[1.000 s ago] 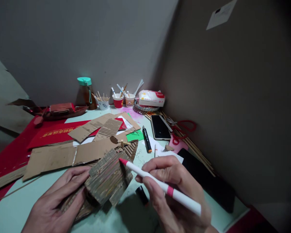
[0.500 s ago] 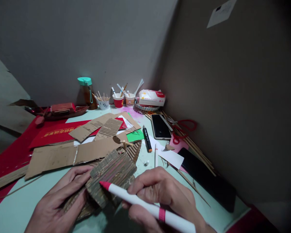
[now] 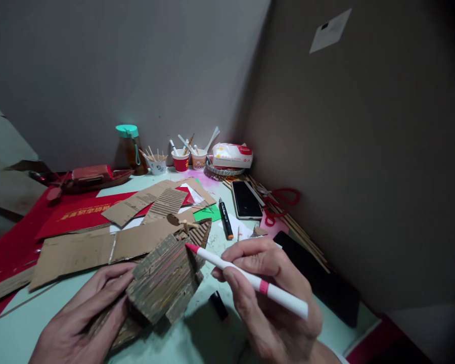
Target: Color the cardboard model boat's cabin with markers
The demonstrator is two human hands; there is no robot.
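My left hand (image 3: pixel 89 308) is closed round the left end of a small cardboard model boat (image 3: pixel 167 283), holding it tilted above the table. Its ridged, grey-brown cover carries faint pink streaks. A tiny figure (image 3: pixel 182 222) with a round brown hat stands by its far end. Between thumb and fingers, my right hand (image 3: pixel 269 288) grips a white marker pen (image 3: pixel 246 277) with a pink-red tip and band. The tip is at the cover's upper right edge; whether it touches I cannot tell. A black pen cap (image 3: pixel 219 306) lies on the table between my hands.
Behind the model lie cardboard pieces (image 3: pixel 74 253) and a red sheet (image 3: pixel 87 215). A black marker (image 3: pixel 225 218), a phone (image 3: pixel 246 199), red scissors (image 3: pixel 282 205) and a long black object (image 3: pixel 318 278) lie to the right. A finished-looking boat (image 3: pixel 93 177), a bottle (image 3: pixel 131 149) and cups (image 3: pixel 181 161) stand at the back.
My right hand has moved the marker tip from the cover's near left side up to its far right edge. The black cap has come into sight. The view has shifted slightly.
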